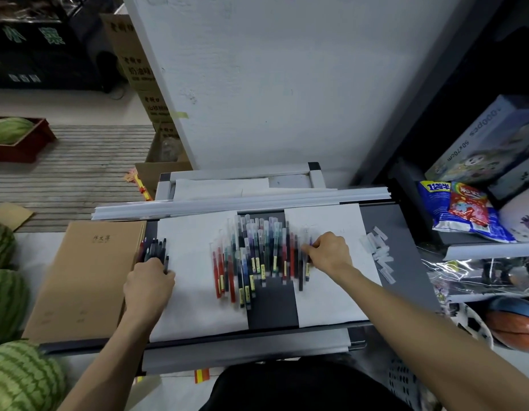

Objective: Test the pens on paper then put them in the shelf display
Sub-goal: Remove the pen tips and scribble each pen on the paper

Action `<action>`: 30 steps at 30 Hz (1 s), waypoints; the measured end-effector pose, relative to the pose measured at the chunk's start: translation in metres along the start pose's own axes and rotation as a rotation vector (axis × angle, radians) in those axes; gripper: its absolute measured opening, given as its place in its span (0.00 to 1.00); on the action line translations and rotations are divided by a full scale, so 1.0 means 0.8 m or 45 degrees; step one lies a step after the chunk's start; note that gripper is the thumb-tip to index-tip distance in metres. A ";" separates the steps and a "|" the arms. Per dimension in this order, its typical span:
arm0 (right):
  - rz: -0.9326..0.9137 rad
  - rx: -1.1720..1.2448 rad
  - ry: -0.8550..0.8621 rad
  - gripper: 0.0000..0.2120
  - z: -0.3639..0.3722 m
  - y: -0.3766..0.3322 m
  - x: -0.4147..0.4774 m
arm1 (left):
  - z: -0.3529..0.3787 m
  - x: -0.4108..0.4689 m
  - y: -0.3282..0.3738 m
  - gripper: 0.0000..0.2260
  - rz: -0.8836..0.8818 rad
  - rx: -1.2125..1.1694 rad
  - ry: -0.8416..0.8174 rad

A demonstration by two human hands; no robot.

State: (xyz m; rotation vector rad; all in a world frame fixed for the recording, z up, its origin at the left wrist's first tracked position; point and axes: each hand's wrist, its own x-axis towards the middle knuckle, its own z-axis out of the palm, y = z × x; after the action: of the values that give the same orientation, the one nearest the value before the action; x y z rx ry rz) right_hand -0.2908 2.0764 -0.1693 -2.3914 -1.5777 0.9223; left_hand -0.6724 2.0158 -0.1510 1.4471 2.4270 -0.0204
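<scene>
Left of the central heap of capped coloured gel pens (251,256), a brown card-covered notebook (88,277) lies flat. Between it and the heap, your left hand (149,281) has its fingers wrapped round a bundle of dark pens (155,252), their ends fanned away from you over the left white paper sheet (192,307). Just right of the heap, your right hand (328,252) curls its fingers and thumb on a slim violet-tipped pen (307,269), which lies under the knuckles on the right white paper sheet (331,301). You look to be mid-testing: next, draw a short stroke, then pass that pen to the bundle. Further right of the heap lie loose clear plastic caps (379,250).
</scene>
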 end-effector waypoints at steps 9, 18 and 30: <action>-0.054 -0.039 -0.004 0.20 -0.009 0.011 -0.016 | -0.003 -0.004 0.001 0.08 0.014 0.045 -0.003; -0.190 -0.496 0.370 0.13 -0.073 0.096 -0.015 | -0.011 -0.021 0.001 0.09 -0.008 -0.115 0.011; -0.085 -0.636 0.377 0.08 -0.070 0.107 0.002 | -0.020 -0.059 0.054 0.09 0.015 -0.912 -0.223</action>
State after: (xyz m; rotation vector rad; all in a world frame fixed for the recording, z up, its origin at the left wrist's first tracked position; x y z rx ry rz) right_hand -0.1919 2.0523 -0.1612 -2.5979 -1.9181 0.1493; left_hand -0.6186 1.9990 -0.1161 1.0666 1.9699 0.6283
